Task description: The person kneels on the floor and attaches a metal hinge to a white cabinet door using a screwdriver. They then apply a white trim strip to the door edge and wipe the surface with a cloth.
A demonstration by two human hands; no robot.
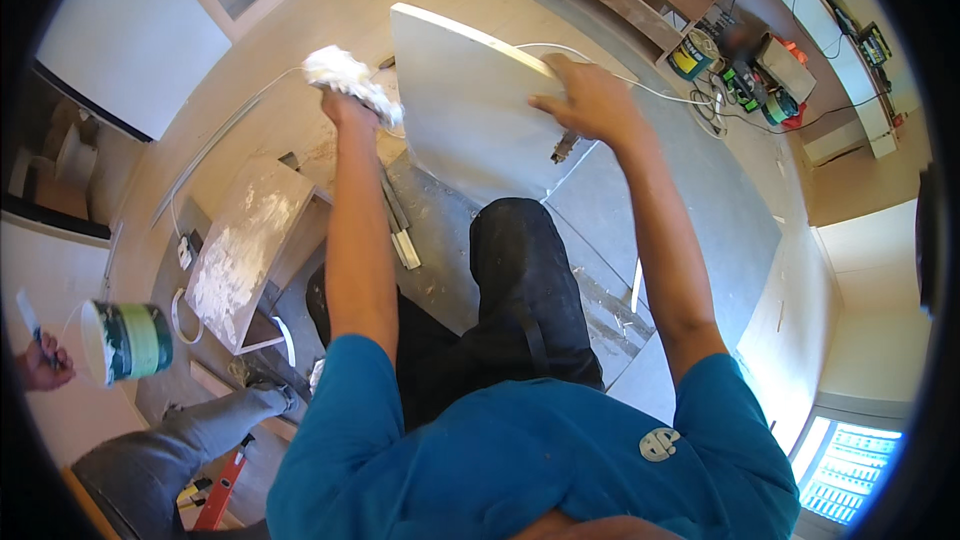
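My left hand (348, 112) is closed around a bunched white cloth (345, 80), held up beside the left edge of a board. The board (470, 105) is flat and pale grey with a lighter edge, and it stands tilted upright on the floor in front of my knees. My right hand (592, 105) grips its upper right corner, the fingers lying along the edge. Below that hand, a small dark metal piece (565, 147) shows at the board's right side. My fingers on the cloth are partly hidden by it.
On my left stands a paint-smeared wooden box (250, 245). A co-worker's hand (45, 365) holds a blade near a green-labelled bucket (128, 340); a red spirit level (222, 490) lies below. Strips (400, 230) lie on the floor. Tools and cables (755, 90) crowd the far right.
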